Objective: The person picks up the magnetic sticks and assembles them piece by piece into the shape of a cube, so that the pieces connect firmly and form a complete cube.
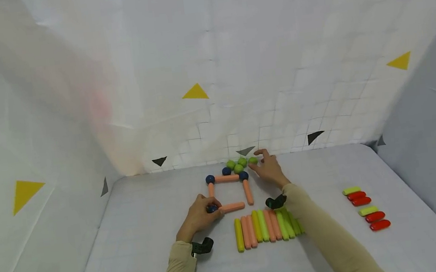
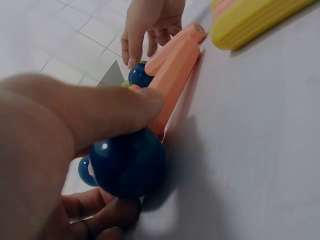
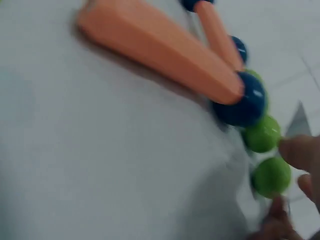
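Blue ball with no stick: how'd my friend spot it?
On the white table, four pink sticks outline a square. Behind the far stick sits the blue ball: darker than the green balls beside it and, unlike the blue corner balls, at no stick's end.

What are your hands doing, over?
Left hand holding blue ball. Right hand by green ball. Stick square, one corner bare. Nothing seen in the way.

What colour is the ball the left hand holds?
Dark blue; the ball shows best in the left wrist view.
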The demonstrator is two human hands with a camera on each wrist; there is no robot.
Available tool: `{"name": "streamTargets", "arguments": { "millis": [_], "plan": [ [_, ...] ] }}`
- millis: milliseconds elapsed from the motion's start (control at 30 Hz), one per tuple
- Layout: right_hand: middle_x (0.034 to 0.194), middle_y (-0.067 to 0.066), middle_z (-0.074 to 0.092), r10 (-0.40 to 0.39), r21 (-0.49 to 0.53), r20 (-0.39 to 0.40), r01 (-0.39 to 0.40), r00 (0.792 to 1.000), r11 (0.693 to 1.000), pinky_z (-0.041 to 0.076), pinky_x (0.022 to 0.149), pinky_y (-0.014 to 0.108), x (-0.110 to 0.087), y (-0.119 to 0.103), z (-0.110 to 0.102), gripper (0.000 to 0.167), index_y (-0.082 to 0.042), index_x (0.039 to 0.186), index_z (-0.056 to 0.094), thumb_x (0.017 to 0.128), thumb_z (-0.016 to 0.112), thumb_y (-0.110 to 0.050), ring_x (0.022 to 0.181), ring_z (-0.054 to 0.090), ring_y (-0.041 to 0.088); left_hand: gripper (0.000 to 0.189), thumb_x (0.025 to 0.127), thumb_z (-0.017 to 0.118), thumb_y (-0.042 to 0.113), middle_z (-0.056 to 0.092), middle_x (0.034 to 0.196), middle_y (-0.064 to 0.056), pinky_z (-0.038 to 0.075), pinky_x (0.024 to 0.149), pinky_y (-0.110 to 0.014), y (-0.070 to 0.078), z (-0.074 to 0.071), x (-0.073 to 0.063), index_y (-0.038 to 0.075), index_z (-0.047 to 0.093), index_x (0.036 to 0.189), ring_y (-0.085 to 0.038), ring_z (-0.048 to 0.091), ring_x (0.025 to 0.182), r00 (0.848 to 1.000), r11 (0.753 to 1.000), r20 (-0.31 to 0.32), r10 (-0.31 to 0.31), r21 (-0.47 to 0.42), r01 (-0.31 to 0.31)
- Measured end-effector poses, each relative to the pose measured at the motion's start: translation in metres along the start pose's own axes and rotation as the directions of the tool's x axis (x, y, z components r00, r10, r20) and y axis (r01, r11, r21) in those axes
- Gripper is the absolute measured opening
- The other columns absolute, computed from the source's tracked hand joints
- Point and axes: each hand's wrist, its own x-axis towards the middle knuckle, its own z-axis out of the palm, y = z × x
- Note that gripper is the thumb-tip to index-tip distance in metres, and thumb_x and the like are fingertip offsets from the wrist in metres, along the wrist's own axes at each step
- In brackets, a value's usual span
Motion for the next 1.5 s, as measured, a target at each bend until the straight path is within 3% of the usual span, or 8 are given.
{"name": "streamTargets", "arguments": {
  "millis": [200,533,633,867,1067,1167,1367,1500],
  "plan": [
    [0.125,0.025,0.059,-0.171,-0.073,-0.088,0.165,0.981,0.984,0.05,0.08,0.055,0.001,-0.022,0.007,0.039,-0.012,0.134,0.064,0.102,0.071,-0.034,0.106,0.061,0.041,0.028,0.09,0.085,0.026,0.053,0.112,-0.008,0.05,0.091,-0.046,0.002,-0.004,0.001,0.023,0.073,0.116,-0.023,0.056,0.097,0.999,1.0,0.048,0.021,0.016,-0.022],
    [0.125,0.011,0.068,-0.394,-0.354,0.203,0.443,0.896,0.824,0.06,0.08,0.047,0.007,-0.07,0.021,0.031,-0.013,0.128,0.076,0.1,0.076,-0.026,0.099,0.07,0.03,0.031,0.089,0.085,0.023,0.055,0.115,-0.009,0.048,0.09,-0.044,0.002,-0.001,0.006,0.023,0.073,0.118,-0.023,0.056,0.099,0.996,0.996,0.049,0.077,0.03,-0.078],
    [0.125,0.009,0.072,-0.398,-0.396,0.256,0.471,0.881,0.788,0.06,0.087,0.046,0.007,-0.077,0.026,0.03,-0.013,0.128,0.077,0.099,0.077,-0.02,0.106,0.071,0.028,0.03,0.088,0.085,0.022,0.055,0.113,-0.01,0.048,0.088,-0.044,0.005,0.001,0.005,0.02,0.073,0.116,-0.024,0.056,0.098,0.995,0.995,0.034,0.094,0.043,-0.095],
    [0.129,0.009,0.072,-0.337,-0.462,0.307,0.449,0.89,0.765,0.056,0.1,0.046,0.011,-0.088,0.036,0.031,-0.014,0.131,0.075,0.1,0.075,-0.019,0.12,0.068,0.03,0.027,0.088,0.084,0.028,0.054,0.11,-0.008,0.047,0.086,-0.041,0.01,0.005,0.005,0.02,0.072,0.112,-0.021,0.053,0.095,0.995,0.992,-0.019,0.093,0.089,-0.091],
    [0.129,0.01,0.067,-0.308,-0.533,0.35,0.458,0.885,0.712,0.059,0.089,0.045,0.014,-0.084,0.042,0.035,-0.017,0.137,0.072,0.103,0.072,-0.023,0.11,0.069,0.029,0.023,0.091,0.083,0.029,0.053,0.108,-0.008,0.044,0.081,-0.037,0.012,0.009,0.005,0.019,0.073,0.11,-0.021,0.052,0.093,0.996,0.994,-0.036,0.077,0.086,-0.074],
    [0.127,0.012,0.062,-0.319,-0.514,0.327,0.451,0.889,0.729,0.059,0.082,0.044,0.013,-0.076,0.04,0.034,-0.017,0.138,0.071,0.105,0.07,-0.024,0.101,0.069,0.028,0.022,0.093,0.082,0.029,0.053,0.108,-0.007,0.043,0.08,-0.036,0.014,0.011,0.004,0.02,0.073,0.11,-0.02,0.051,0.093,0.997,0.994,-0.034,0.069,0.089,-0.066],
    [0.126,0.016,0.059,-0.345,-0.312,0.264,0.418,0.901,0.853,0.057,0.086,0.049,-0.003,-0.071,0.015,0.033,-0.011,0.137,0.066,0.109,0.062,-0.028,0.098,0.065,0.029,0.021,0.094,0.081,0.028,0.054,0.11,-0.01,0.046,0.083,-0.04,0.015,0.009,0.001,0.018,0.073,0.11,-0.023,0.053,0.094,0.997,0.995,-0.04,0.071,0.075,-0.068],
    [0.126,0.017,0.064,-0.378,-0.197,0.262,0.432,0.888,0.88,0.057,0.089,0.049,-0.02,-0.065,-0.007,0.034,-0.005,0.135,0.065,0.11,0.061,-0.027,0.102,0.068,0.03,0.019,0.095,0.079,0.029,0.054,0.111,-0.01,0.048,0.085,-0.043,0.013,0.007,0.001,0.019,0.072,0.11,-0.023,0.055,0.095,0.996,0.994,-0.041,0.084,0.07,-0.081]
  ]
}}
